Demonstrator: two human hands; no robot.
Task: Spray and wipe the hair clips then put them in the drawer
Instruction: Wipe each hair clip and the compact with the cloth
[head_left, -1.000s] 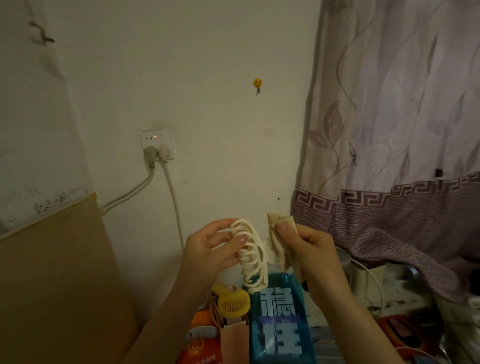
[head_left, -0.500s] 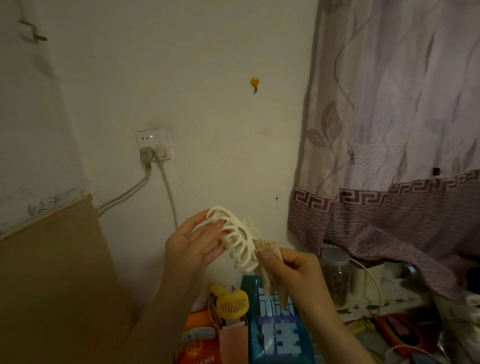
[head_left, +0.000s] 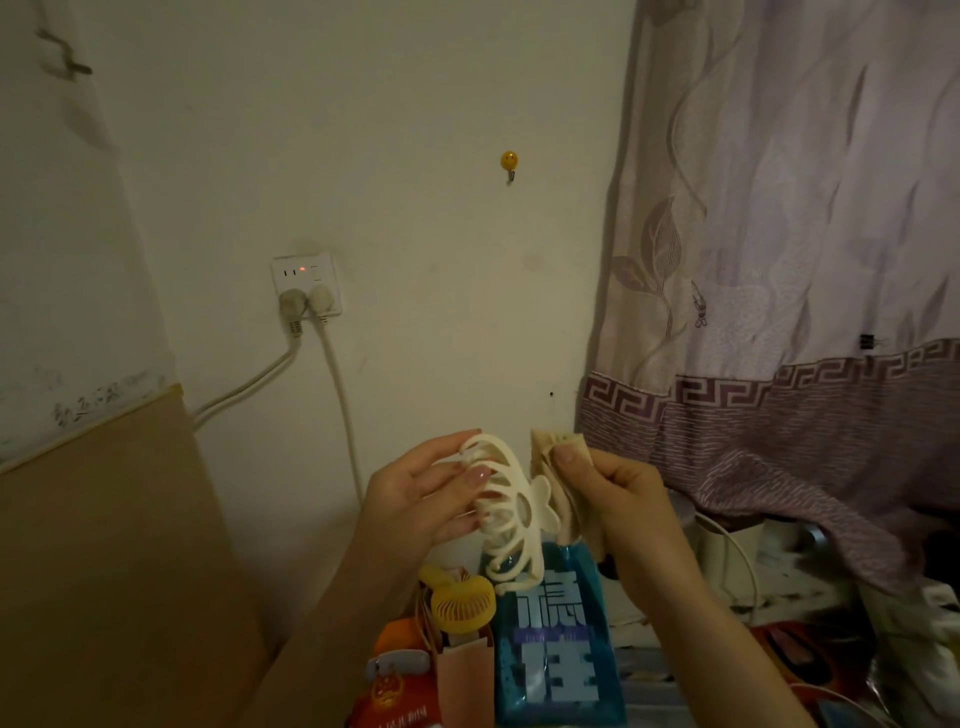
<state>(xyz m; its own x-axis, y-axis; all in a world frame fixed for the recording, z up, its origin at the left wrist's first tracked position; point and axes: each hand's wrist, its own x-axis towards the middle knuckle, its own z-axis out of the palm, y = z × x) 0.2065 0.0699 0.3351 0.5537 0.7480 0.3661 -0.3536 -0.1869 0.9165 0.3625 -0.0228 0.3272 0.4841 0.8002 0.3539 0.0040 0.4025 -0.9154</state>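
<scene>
My left hand (head_left: 423, 499) pinches a large cream claw hair clip (head_left: 511, 512) at its top, holding it up in front of the wall with its curved teeth pointing down. My right hand (head_left: 618, 499) grips a folded beige cloth (head_left: 558, 470) and holds it against the clip's right side. No drawer or spray bottle is in view.
Below the hands stand a blue bag with white characters (head_left: 558, 660), a yellow mini fan (head_left: 462, 603) in a pink bag and an orange packet (head_left: 395, 686). A wall socket (head_left: 306, 286) with two cables is on the left, a purple curtain (head_left: 779, 312) on the right over cluttered items.
The right hand with the cloth has risen from the clip's lower edge to its upper right side. The left hand has turned the clip so it hangs more upright.
</scene>
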